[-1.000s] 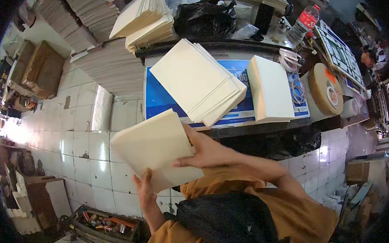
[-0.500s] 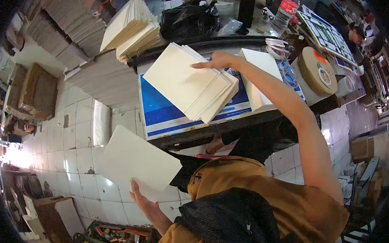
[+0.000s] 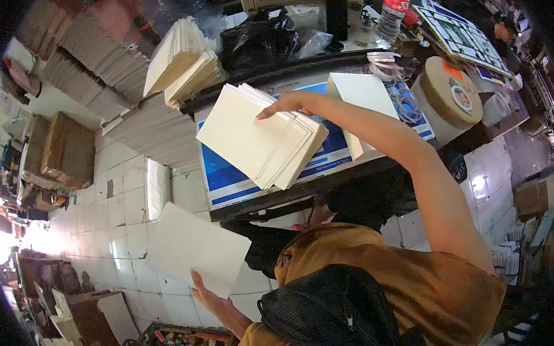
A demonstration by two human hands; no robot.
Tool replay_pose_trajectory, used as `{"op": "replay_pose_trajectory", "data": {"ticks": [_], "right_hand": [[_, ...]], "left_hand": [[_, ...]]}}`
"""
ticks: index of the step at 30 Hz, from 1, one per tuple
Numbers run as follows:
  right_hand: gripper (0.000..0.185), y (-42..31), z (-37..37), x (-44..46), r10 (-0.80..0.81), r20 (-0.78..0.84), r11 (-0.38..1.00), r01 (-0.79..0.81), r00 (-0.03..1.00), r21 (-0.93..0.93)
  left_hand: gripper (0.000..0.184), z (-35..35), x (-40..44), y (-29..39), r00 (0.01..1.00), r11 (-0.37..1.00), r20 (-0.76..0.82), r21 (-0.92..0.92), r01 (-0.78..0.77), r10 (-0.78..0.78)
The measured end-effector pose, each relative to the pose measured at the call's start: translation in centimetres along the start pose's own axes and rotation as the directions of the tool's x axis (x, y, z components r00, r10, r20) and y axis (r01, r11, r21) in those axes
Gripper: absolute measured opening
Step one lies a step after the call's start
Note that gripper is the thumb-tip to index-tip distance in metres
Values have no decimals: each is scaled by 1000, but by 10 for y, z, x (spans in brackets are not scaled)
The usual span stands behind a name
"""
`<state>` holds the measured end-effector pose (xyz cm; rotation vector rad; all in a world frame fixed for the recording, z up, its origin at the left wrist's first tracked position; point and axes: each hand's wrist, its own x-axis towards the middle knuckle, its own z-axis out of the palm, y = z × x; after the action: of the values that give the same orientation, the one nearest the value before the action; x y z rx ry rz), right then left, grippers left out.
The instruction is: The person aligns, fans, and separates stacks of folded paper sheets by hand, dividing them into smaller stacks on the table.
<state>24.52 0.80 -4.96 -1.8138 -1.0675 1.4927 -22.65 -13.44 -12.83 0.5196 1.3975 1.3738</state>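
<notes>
My left hand [image 3: 213, 297] grips the lower edge of a flat cream sheet [image 3: 196, 248], with one finger along its face; the sheet hangs out over the floor beside the table. At the stack of cream sheets [image 3: 249, 133], my right hand [image 3: 285, 104] holds the far right edge, a digit pressed on the top sheet. Its other fingers are partly hidden. The stack lies slanted, its edges slightly fanned, on a blue and white printed sheet [image 3: 221, 189]. Right of it stands a folded white card piece [image 3: 364, 98].
Behind are cream sheet piles [image 3: 178, 55], a black plastic bag [image 3: 259, 44] and a bottle [image 3: 394, 10]. To the right sit tape rings [image 3: 406, 101] and a large roll [image 3: 446, 93]. Tall grey stacks [image 3: 157, 126] rise at left; a tool tray [image 3: 179, 341] is low left.
The view has shifted slightly. My right hand stays at the stack, with its digit a little further onto the top sheet. The left hand still holds its sheet.
</notes>
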Motion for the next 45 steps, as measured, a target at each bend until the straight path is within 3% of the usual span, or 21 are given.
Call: {"op": "replay_pose_trajectory", "data": {"ticks": [2, 8, 14, 16, 17, 18, 21, 22, 25, 27, 28, 29, 31, 33, 35, 36, 37, 39, 43, 44, 45], "right_hand": [[90, 4, 0, 8, -44, 34, 995, 41, 998, 95], [89, -14, -24, -13, -239, -296, 953, 165, 925, -254], [81, -31, -73, -77, -429, -499, 871, 492, 753, -7], [71, -34, -85, -112, -567, -485, 721, 686, 666, 100], [64, -36, -87, -133, -614, -530, 692, 722, 585, -4], [66, -31, -94, -142, -593, -585, 671, 741, 553, 20], [58, -24, -88, -182, -513, -725, 559, 820, 459, 124], [61, -26, -78, -198, -468, -782, 556, 825, 411, 101], [58, 21, -99, -199, -421, -838, 503, 859, 346, 102], [56, 37, -81, -205, -320, -912, 448, 889, 257, 93], [54, 43, -66, -209, -305, -899, 449, 880, 315, 156], [52, 49, -51, -213, -288, -882, 450, 866, 372, 218], [55, 85, -29, -205, -298, -876, 505, 841, 379, 192], [57, 139, -21, -187, -537, -819, 709, 633, 201, -310], [60, 175, -25, -174, -771, -636, 614, 301, 29, -730], [61, 182, -34, -167, -778, -628, 593, 322, -7, -738], [63, 165, -42, -166, -498, -851, 687, 674, 166, -270], [65, 137, -47, -172, -188, -819, 589, 730, 542, 347], [66, 99, -26, -180, -212, -684, 735, 575, 698, 359], [70, 96, -18, -174, -244, -697, 717, 610, 674, 339], [73, 89, -6, -172, -274, -709, 696, 643, 650, 320]], "left_hand": [[84, 27, -10, 21, 997, 994, -49, 97, -50, 55], [91, 69, 31, 40, 985, 973, 167, 232, 9, -49], [71, 124, 95, 32, 844, 938, 499, 346, 14, -196], [63, 145, 106, 25, 828, 885, 519, 461, -63, -211], [60, 156, 109, 23, 820, 853, 527, 513, -99, -222], [59, 169, 113, 29, 847, 678, 459, 714, -173, -268], [61, 187, 123, 21, 762, 575, 643, 654, -491, -81], [69, 199, 107, 42, 762, 414, 625, 747, -521, -168], [78, 206, 92, 34, 668, -231, 710, 704, -671, 222], [85, 220, 73, 53, 611, 204, 733, 577, -791, 299], [83, 232, 51, 70, 532, 600, 812, 307, -739, 240], [81, 244, 26, 83, 428, 872, 871, -1, -489, 241], [76, 276, -13, 92, 41, 922, 921, -388, -4, 388], [76, 280, -36, 90, -163, 933, 923, -326, 155, 350], [76, 268, -47, 77, -271, 969, 937, -181, 166, 222], [76, 262, -49, 72, -294, 982, 943, -115, 151, 156], [76, 256, -49, 70, -314, 989, 945, -50, 140, 93], [76, 250, -48, 68, -301, 994, 954, 26, 111, 9], [78, 254, -56, 64, -82, 980, 997, -18, -198, 2], [83, 254, -58, 63, -1, 913, 998, -59, -404, 64], [81, 256, -59, 58, 70, 918, 994, -53, -393, 87]]}}
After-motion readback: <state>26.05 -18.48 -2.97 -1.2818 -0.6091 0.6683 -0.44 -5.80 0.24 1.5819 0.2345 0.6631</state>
